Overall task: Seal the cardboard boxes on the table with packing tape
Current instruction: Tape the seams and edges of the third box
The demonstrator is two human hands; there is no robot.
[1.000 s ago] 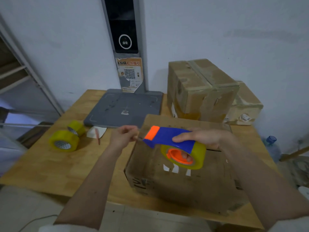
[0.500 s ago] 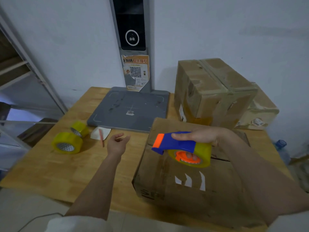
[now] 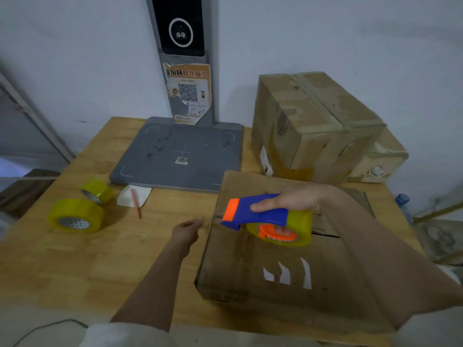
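A large cardboard box (image 3: pixel 250 266) lies on the wooden table (image 3: pixel 62 259) in front of me, its top seam running left to right. My right hand (image 3: pixel 298 199) grips a blue and orange tape dispenser (image 3: pixel 260 214) with a yellow roll, held over the box's top near its left edge. My left hand (image 3: pixel 186 230) hovers with relaxed fingers just left of the box, holding nothing. Behind stand a taped box (image 3: pixel 313 126) and a smaller box (image 3: pixel 380 159) to its right.
Two spare yellow tape rolls (image 3: pixel 77 215) lie at the table's left, beside a white paper scrap with a red pen (image 3: pixel 136 201). A grey scale platform (image 3: pixel 180 156) with an upright post sits at the back against the wall. A blue bottle (image 3: pixel 402 200) stands beyond the right edge.
My left hand let go of the tape end at the dispenser's nose and dropped to the table beside the box. The dispenser moved slightly right over the box top.
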